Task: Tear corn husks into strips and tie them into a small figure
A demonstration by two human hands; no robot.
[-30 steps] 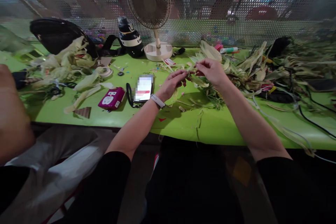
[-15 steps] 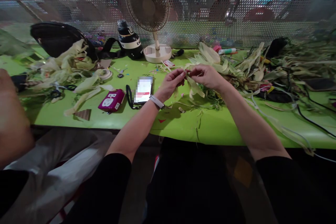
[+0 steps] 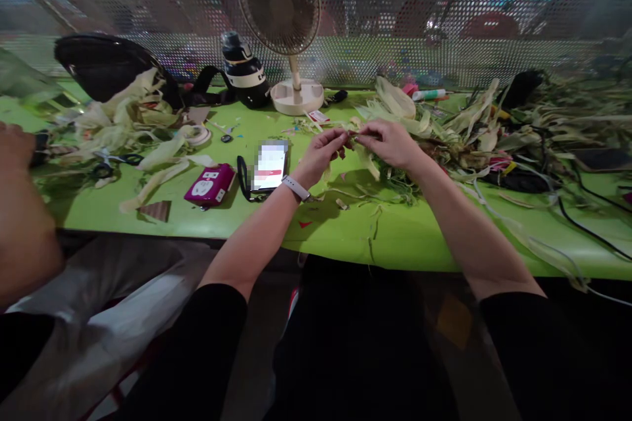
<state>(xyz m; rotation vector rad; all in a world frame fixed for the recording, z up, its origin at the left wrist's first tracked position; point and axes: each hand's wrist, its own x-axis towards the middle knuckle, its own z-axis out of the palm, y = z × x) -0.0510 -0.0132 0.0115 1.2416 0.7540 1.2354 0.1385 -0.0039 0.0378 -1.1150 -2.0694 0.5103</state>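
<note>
My left hand (image 3: 322, 155) and my right hand (image 3: 391, 142) meet above the green table (image 3: 419, 237), both pinching the same pale corn-husk strip (image 3: 368, 156), which hangs down between them. A watch band sits on my left wrist. A heap of corn husks (image 3: 474, 125) lies just behind and to the right of my right hand. A phone (image 3: 270, 166) with a lit screen lies to the left of my left hand.
A desk fan (image 3: 281, 13) and a black bottle (image 3: 243, 71) stand at the back by the perforated screen. More husks (image 3: 123, 118), scissors (image 3: 114, 160) and a pink device (image 3: 210, 185) lie at left. Another person's arm (image 3: 20, 210) is at the far left. Cables (image 3: 587, 210) run at right.
My two hands have drawn closer together on the husk strip, and they sit slightly lower than half a second ago. The neighbour's hand at the far left shifted a little.
</note>
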